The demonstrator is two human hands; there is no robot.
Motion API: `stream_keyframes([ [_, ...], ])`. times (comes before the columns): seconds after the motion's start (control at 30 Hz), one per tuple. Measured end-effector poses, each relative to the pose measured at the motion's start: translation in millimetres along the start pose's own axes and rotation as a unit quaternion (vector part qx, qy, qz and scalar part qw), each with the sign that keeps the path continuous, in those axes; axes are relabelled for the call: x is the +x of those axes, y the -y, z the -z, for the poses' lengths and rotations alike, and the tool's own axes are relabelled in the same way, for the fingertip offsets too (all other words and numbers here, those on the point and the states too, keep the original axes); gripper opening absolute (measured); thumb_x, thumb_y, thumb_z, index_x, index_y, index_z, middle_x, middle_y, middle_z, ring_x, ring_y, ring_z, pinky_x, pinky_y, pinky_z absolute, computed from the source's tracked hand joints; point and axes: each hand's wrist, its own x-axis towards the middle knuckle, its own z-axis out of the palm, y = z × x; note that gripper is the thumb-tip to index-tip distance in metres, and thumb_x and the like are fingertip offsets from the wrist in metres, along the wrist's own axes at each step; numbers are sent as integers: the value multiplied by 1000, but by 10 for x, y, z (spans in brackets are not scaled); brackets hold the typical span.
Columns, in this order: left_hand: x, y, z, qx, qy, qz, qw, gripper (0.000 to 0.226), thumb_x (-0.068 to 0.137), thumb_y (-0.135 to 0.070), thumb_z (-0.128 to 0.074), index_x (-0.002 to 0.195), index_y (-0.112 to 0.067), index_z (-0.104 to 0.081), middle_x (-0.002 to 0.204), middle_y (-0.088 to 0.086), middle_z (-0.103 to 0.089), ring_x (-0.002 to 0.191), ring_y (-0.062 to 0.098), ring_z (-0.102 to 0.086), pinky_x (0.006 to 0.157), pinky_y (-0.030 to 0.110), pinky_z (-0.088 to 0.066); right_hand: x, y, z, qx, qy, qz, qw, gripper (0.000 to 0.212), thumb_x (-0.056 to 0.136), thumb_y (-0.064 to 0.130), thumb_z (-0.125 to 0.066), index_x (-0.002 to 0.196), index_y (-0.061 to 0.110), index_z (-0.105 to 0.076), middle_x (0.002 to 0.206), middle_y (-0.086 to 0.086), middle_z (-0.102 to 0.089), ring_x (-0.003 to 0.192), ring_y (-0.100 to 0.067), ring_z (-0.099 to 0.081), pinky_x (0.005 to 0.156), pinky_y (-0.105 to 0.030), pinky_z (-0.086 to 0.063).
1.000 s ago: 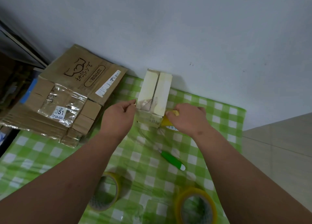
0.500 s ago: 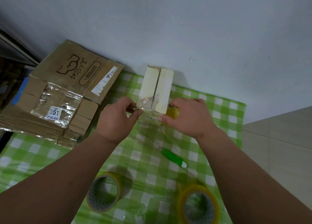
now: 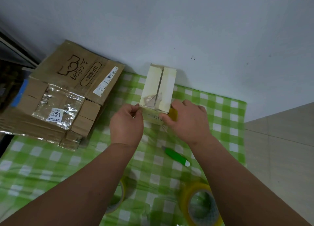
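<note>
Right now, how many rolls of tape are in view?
3. The near left roll lies on the cloth, partly behind the left forearm; the near right roll lies beside the right forearm; the yellow roll is mostly hidden under the right hand.

Left grip [image 3: 126,123] pinches tape [image 3: 138,105] at cream box [image 3: 158,86] — right grip [image 3: 188,122] holds yellow roll [image 3: 173,114].

One pale box [image 3: 158,88], one green cutter [image 3: 175,156], two hands [image 3: 126,123] [image 3: 188,122]
</note>
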Motion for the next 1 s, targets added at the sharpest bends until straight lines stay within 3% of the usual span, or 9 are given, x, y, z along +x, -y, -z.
stream_keyframes([
  [0.13, 23, 58, 79, -20, 47, -17, 999, 24, 93, -7, -54, 94, -24, -70, 85, -26, -61, 70, -12, -55, 55, 2, -40, 41, -114, 110, 70, 95, 34, 992, 51, 85, 57, -46, 129, 32, -51, 107, 1, -54, 104, -22, -51, 88, -38, -36],
  [0.2, 83, 76, 127, -15, 62, -36, 997, 20, 94, -8, -58, 93, -22, -72, 85, -25, -62, 78, -12, -57, 60, -3, -38, 83, -174, 173, 104, 145, 42, 983, 42, 88, 38, -53, 127, 25, -53, 107, -1, -52, 105, -25, -51, 83, -36, -39],
  [0.27, 144, 60, 151, -19, 77, -57, 995, 18, 94, -7, -62, 91, -20, -74, 89, -19, -68, 82, -11, -59, 67, -4, -38, 102, -211, 204, 109, 151, 45, 981, 31, 92, 33, -52, 120, 21, -57, 103, -2, -51, 101, -25, -52, 78, -34, -41],
  [0.37, 191, 17, 174, -22, 99, -73, 992, 20, 91, -7, -65, 86, -24, -74, 92, -19, -69, 76, -18, -59, 66, -4, -39, 93, -236, 199, 80, 138, 46, 986, 33, 94, 46, -52, 117, 24, -58, 97, 2, -50, 92, -20, -51, 72, -32, -37],
  [0.5, 226, -20, 210, -9, 120, -72, 990, 18, 89, -16, -68, 82, -32, -70, 84, -22, -68, 72, -16, -60, 59, -1, -41, 66, -234, 182, 52, 113, 43, 991, 40, 92, 59, -50, 109, 24, -61, 87, 6, -47, 86, -18, -52, 68, -32, -38],
  [0.6, 256, -53, 253, 10, 134, -82, 988, 9, 88, -21, -70, 84, -28, -69, 81, -20, -66, 68, -19, -58, 55, -1, -39, 67, -182, 178, 48, 101, 37, 993, 45, 89, 65, -48, 110, 27, -61, 91, 5, -52, 86, -18, -54, 70, -34, -44],
  [0.7, 297, -69, 287, 32, 148, -96, 984, 15, 88, -28, -72, 77, -31, -63, 78, -22, -62, 66, -21, -56, 50, 1, -37, 73, -107, 161, 29, 77, 24, 996, 52, 83, 72, -40, 110, 32, -60, 93, 5, -56, 86, -19, -56, 71, -35, -47],
  [0.9, 419, -103, 278, 116, 135, -112, 978, 17, 89, -35, -70, 84, -20, -66, 76, -14, -61, 70, -5, -53, 56, 15, -37, 27, 30, 63, 55, 38, -27, 997, 55, 84, 74, -43, 114, 32, -59, 96, 3, -53, 86, -20, -57, 67, -33, -44],
  [1.0, 381, -100, 282, 139, 132, -126, 973, 21, 92, -38, -65, 95, -17, -68, 78, -12, -62, 78, 8, -62, 58, 18, -40, -7, 81, 61, 99, 45, -53, 993, 53, 84, 71, -50, 118, 32, -59, 99, 4, -50, 89, -17, -53, 69, -31, -39],
])
